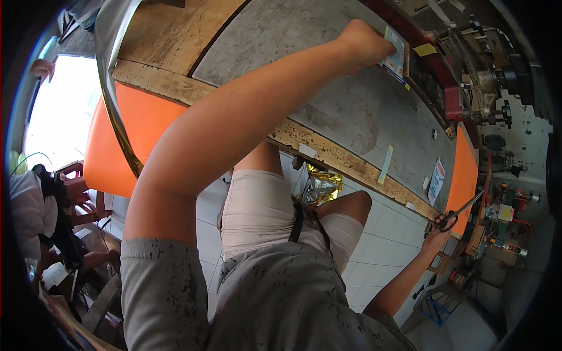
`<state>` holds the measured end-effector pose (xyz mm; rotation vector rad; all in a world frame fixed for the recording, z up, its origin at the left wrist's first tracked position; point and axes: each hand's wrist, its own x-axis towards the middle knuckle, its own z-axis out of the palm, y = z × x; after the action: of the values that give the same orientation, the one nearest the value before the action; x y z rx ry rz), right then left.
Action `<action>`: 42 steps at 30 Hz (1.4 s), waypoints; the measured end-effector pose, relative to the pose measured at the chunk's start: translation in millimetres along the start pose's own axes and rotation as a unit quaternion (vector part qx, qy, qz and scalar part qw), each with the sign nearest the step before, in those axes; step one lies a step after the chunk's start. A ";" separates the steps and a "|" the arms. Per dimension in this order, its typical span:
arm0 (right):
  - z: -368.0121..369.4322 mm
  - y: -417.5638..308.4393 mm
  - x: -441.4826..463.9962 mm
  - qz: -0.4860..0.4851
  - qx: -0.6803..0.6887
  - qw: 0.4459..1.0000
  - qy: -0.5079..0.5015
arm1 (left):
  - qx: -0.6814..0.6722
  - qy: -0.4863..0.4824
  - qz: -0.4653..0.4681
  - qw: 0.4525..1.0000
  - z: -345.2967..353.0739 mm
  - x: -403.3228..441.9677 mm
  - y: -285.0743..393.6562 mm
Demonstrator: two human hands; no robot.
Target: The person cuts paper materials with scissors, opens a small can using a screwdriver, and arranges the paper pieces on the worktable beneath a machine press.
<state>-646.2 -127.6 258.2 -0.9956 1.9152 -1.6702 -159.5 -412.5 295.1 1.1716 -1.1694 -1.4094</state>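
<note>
My left hand (364, 45) reaches across the worktable (328, 93) to its far side. Its fingers are curled closed at the edge of a colourful printed sheet (398, 57), partly hidden behind the hand. At the near right corner, my right hand (436, 238) holds a pair of scissors (449, 219) by the dark handles. The blades point up and away to the right, over an orange sheet (462, 181). A yellowish strip (386, 164) and a blue-and-white printed paper (437, 180) lie on the table between the two hands.
A red-framed machine (453, 102) stands along the far right edge. More orange material (137, 126) hangs at the left, beside a shiny gold-edged sheet (117, 120). Crumpled gold foil (322, 186) lies below the table. Another person's hand (43, 68) shows far left.
</note>
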 end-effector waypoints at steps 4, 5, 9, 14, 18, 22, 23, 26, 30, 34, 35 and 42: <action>-1.8 2.5 1.1 0.002 0.010 1.000 -0.007 | -0.030 0.010 0.014 0.999 2.8 3.2 -6.3; -2.9 3.5 1.8 0.004 0.016 1.000 -0.006 | -0.044 0.006 0.015 0.999 3.4 3.9 -7.1; -6.4 7.1 3.3 0.007 0.026 1.000 0.001 | -0.047 -0.034 0.001 0.998 -1.3 -4.4 -0.5; -11.6 13.7 5.5 0.011 0.033 0.999 0.012 | -0.057 -0.040 0.000 0.998 -0.6 -8.7 3.4; -11.8 14.5 5.8 0.019 0.032 0.999 0.014 | -0.107 -0.031 -0.013 0.994 1.9 -6.8 4.4; -4.9 8.9 1.3 0.011 0.042 0.999 0.014 | -0.129 -0.034 -0.029 0.991 1.8 -8.3 5.4; -1.4 7.0 -0.6 0.006 0.049 0.999 0.017 | -0.137 -0.033 -0.031 0.990 1.9 -7.3 3.5; 0.9 5.2 -1.3 0.004 0.053 0.998 0.022 | -0.098 -0.039 -0.042 0.994 -1.3 5.3 -6.9; 0.8 4.8 -2.3 0.001 0.053 0.998 0.018 | -0.098 -0.039 -0.045 0.993 -0.9 3.9 -5.8; 0.1 5.8 -1.8 0.002 0.054 0.998 0.020 | -0.103 -0.038 -0.042 0.993 -0.6 3.2 -4.8; -0.8 6.7 -1.8 0.000 0.053 0.998 0.020 | -0.110 -0.038 -0.042 0.992 0.1 0.9 -3.2; -6.4 12.3 0.8 0.010 0.045 0.999 0.019 | -0.106 -0.037 -0.045 0.993 -0.5 -0.1 -3.1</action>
<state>-654.3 -123.4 247.7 -0.9144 1.8504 -1.7588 -159.3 -412.1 292.0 1.0405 -0.9980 -1.6153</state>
